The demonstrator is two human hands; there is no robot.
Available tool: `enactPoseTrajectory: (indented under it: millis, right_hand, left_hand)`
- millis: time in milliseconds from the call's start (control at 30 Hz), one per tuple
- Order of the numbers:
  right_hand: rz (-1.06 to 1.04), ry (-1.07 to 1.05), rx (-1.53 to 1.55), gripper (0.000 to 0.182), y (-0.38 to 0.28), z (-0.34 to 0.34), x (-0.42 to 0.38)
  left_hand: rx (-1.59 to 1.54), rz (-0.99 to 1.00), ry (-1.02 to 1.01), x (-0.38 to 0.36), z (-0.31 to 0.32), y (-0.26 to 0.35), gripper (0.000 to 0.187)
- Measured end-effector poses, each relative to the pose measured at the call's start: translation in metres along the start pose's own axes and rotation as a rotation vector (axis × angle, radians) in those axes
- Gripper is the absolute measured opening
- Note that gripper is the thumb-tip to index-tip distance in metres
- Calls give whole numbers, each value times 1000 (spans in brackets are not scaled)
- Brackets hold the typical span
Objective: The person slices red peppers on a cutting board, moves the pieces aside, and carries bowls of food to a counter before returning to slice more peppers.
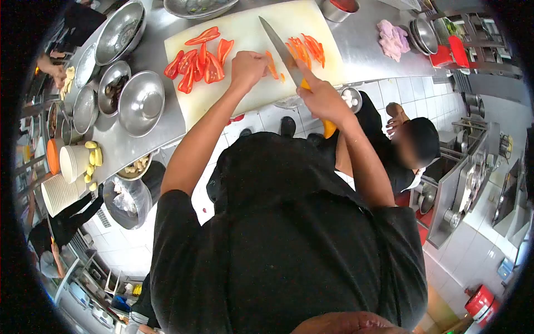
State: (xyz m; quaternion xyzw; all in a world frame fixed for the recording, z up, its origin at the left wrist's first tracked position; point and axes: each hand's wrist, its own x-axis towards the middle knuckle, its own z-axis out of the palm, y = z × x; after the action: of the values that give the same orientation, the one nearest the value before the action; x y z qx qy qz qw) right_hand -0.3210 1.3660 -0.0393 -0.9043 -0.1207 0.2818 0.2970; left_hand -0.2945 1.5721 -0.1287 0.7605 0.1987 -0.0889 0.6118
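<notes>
A large knife (276, 42) with a yellow handle is in my right hand (322, 99), its blade slanting across the white cutting board (250, 28). Left of the blade, my left hand (248, 68) rests on the board with curled fingers beside a thin strip of red pepper (271, 65); whether the fingers grip anything is hidden. Several larger pieces of red pepper (213, 68) lie on the board to the left of that hand. Cut pepper strips (314, 49) are grouped to the right of the blade.
Metal bowls (141, 104) stand at the left, near stacked white containers (74, 163). A pink cloth (392, 40) lies at the right. A small bowl of white items (350, 98) is beside my right wrist. A crouching person (414, 143) is at the right; other people are at the left.
</notes>
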Motion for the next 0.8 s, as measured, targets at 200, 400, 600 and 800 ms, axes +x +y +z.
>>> enactPoseTrajectory:
  millis: [200,400,600,800]
  right_hand:
    - [-77,78,-83,71,3,20,-1]
    - [-50,67,-77,71,-6,20,-4]
    - [-26,92,-112,70,-23,22,-14]
    - [-9,59,-118,69,-20,14,-13]
  left_hand:
    - [376,338,276,-9,3,-16,21]
    - [357,623,146,-6,0,-28,20]
    - [454,661,211,1,8,-30,21]
    - [438,697,242,-1,16,-33,20]
